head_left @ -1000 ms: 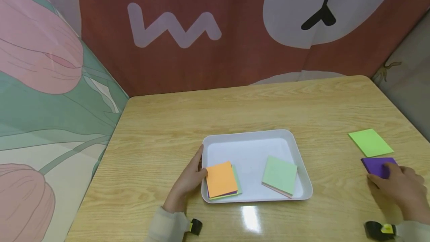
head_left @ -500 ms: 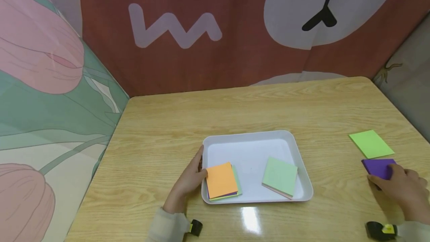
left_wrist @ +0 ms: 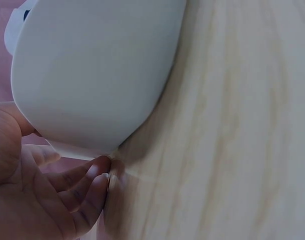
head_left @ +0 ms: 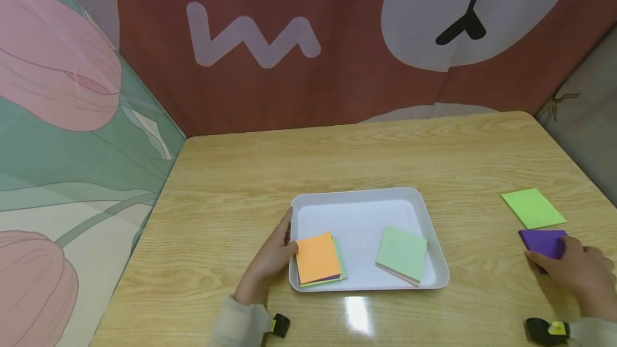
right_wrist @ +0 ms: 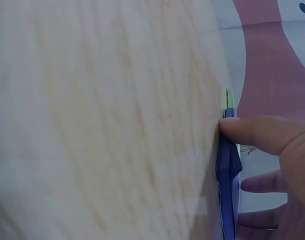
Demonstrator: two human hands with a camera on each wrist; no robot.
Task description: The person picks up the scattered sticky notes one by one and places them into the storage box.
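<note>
My left hand (head_left: pixel 273 256) grips the left side of a white tray (head_left: pixel 368 193), thumb at the rim and fingers along the outer wall. In the left wrist view the fingertips of the left hand (left_wrist: pixel 47 190) reach the tray's base (left_wrist: pixel 97 75). Far to the right, my right hand (head_left: pixel 576 269) pinches a stack of purple square paper (head_left: pixel 542 241) on the table. The right wrist view has the thumb of the right hand (right_wrist: pixel 292 165) at the near edge of the purple paper (right_wrist: pixel 226 185), other fingers over its top; the sheets look slightly bent there.
Inside the tray lie a pile topped by an orange paper square (head_left: pixel 318 258) at left and a pale green pile (head_left: pixel 401 252) at right. A lime green paper square (head_left: pixel 533 208) lies just beyond the purple one. Patterned cloth (head_left: pixel 289 95) hangs behind the wooden table (head_left: pixel 231 186).
My right index finger has shifted slightly right, baring more of the purple paper. The left hand and the tray hold still.
</note>
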